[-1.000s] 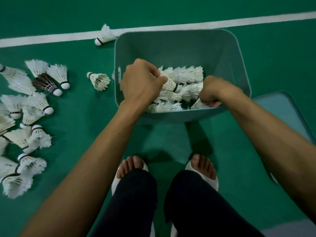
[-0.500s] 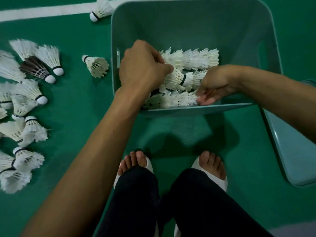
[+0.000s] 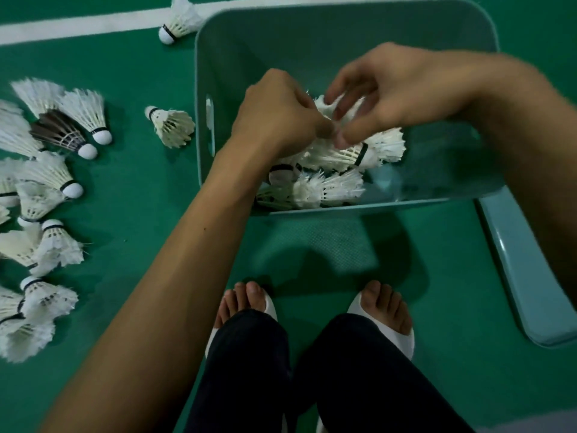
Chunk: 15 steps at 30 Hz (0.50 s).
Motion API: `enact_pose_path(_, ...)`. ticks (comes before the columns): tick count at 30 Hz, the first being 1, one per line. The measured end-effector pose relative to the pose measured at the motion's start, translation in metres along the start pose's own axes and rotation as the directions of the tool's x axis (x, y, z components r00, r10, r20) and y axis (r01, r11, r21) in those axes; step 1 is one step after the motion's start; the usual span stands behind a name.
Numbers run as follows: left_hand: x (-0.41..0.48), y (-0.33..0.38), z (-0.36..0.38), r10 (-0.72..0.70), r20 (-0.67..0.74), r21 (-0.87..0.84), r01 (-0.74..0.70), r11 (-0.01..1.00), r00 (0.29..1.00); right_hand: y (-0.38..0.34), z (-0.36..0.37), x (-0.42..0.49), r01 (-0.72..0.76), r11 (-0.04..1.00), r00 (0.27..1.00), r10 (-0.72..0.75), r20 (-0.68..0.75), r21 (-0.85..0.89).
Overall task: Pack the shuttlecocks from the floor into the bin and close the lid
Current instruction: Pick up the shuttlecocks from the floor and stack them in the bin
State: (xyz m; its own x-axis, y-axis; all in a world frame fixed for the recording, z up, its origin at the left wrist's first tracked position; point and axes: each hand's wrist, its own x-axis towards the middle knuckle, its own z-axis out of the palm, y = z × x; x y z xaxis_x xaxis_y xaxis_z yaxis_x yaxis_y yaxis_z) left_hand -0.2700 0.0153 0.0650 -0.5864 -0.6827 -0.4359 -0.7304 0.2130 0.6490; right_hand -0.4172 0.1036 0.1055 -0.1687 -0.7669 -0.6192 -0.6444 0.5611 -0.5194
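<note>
Where both hands meet above the bin (image 3: 343, 42), the left hand (image 3: 274, 120) and right hand (image 3: 396, 89) each curl their fingers onto one white shuttlecock (image 3: 327, 109) between them (blur smears the fingertips). There is one bin and one lid (image 3: 537, 276). The lid lies flat just right of the bin, cut off by the right edge. Inside the bin, near left, sits a heap of shuttlecocks (image 3: 331, 185), partly hidden by the hands and uncountable. About a dozen loose shuttlecocks (image 3: 50, 173) lie left, several cut off, with one dark-feathered shuttlecock (image 3: 62, 135) among them. Two lie apart: a lone shuttlecock (image 3: 170, 126) beside the bin's left wall and a far shuttlecock (image 3: 179, 20) on the white line (image 3: 78, 25).
</note>
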Motion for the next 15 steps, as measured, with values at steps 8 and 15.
enact_pose_path(8, -0.023, -0.009, -0.003, -0.108, 0.083, -0.074, 0.114, 0.991, 0.991, 0.014, 0.038, -0.007, 0.127, 0.987, 0.987, -0.136, 0.088, 0.096)
enact_pose_path(15, -0.029, -0.012, -0.009, -0.144, 0.017, -0.091, 0.145, 0.985, 0.989, 0.037, 0.018, -0.014, -0.114, 0.993, 0.993, 0.114, -0.018, -0.007)
